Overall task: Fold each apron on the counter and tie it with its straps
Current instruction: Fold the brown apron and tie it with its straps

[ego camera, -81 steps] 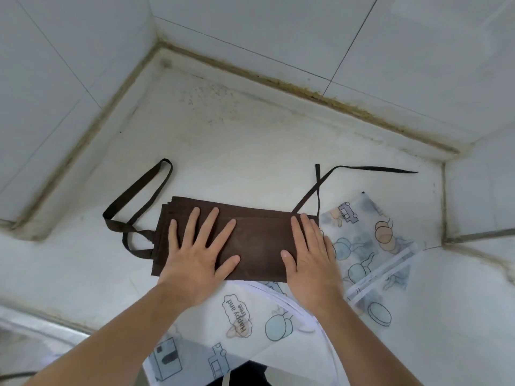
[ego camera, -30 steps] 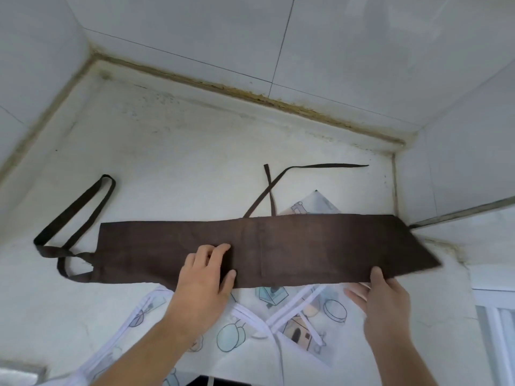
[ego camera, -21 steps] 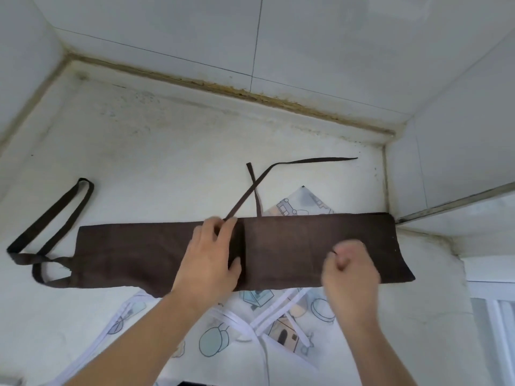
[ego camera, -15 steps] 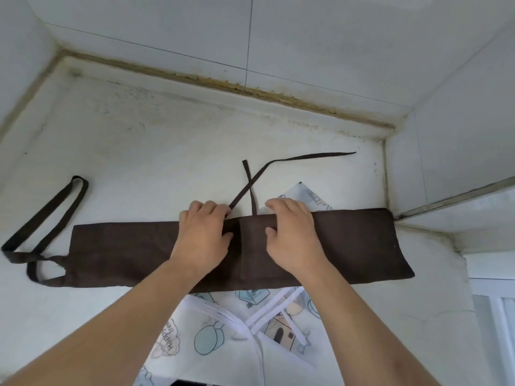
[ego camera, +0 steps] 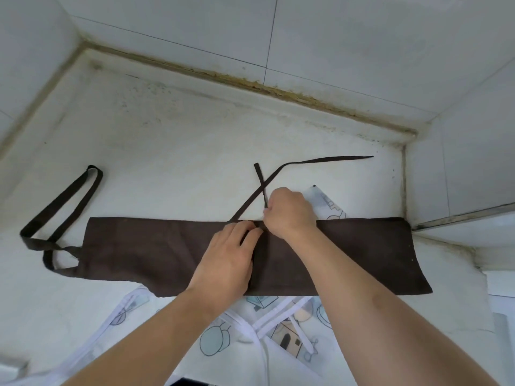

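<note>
A dark brown apron [ego camera: 156,252] lies on the white counter [ego camera: 195,151], folded into a long narrow band running left to right. Its neck loop [ego camera: 64,207] trails off the left end. Two thin waist straps [ego camera: 320,160] cross behind the band's far edge near the middle. My left hand [ego camera: 225,260] rests on the band's middle with straight fingers. My right hand [ego camera: 289,213] sits at the far edge with curled fingers pinching the shorter strap near where the straps cross.
A white apron printed with cartoon pictures [ego camera: 278,330] lies under the brown one, reaching the near edge. Tiled walls [ego camera: 306,37] close the counter at the back and left, and a wall [ego camera: 459,168] steps in at the right.
The brown apron went from a short fold to a long band. My right hand left its right end, came to the middle and now pinches a strap. My left hand stayed at the middle.
</note>
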Demonstrator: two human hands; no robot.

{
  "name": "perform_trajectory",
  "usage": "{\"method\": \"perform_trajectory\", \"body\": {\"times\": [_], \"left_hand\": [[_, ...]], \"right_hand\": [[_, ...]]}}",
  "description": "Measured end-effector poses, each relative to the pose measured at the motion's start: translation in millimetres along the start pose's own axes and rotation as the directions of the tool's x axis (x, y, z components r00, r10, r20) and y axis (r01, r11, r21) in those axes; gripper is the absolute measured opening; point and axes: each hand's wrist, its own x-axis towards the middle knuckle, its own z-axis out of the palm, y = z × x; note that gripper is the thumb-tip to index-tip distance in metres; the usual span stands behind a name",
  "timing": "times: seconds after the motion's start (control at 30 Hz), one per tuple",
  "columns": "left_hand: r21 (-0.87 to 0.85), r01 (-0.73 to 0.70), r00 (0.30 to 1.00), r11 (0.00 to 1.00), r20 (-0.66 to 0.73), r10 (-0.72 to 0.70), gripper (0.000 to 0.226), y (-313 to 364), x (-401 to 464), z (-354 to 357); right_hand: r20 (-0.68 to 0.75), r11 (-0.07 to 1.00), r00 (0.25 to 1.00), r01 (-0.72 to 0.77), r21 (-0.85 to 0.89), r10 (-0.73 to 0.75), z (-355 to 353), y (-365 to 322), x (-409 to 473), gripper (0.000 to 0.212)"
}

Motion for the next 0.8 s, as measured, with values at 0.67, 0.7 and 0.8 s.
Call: {"method": "perform_trajectory", "body": {"times": [0.67, 0.7, 0.8], "left_hand": [[-0.021, 0.018, 0.998, 1.0, 0.066, -0.017, 0.048, -11.3, -26.6, 11.5], [-0.046, 0.022, 0.997, 0.999, 0.081, -0.018, 0.049, -12.8, -27.2, 10.8], [-0.211, 0.116, 0.984, 0.971, 0.154, -0.085, 0.054, -20.5, -24.7, 6.7]], "right_hand": [[-0.472, 0.274, 0.879, 0.471, 0.838, -0.068, -116.3, -70.8, 2.2, 0.009], [-0.482, 0.233, 0.873, 0.485, 0.843, -0.075, -124.3, -76.7, -4.6, 0.009], [-0.52, 0.167, 0.842, 0.539, 0.826, -0.146, -144.8, -88.0, -37.1, 0.006]]}}
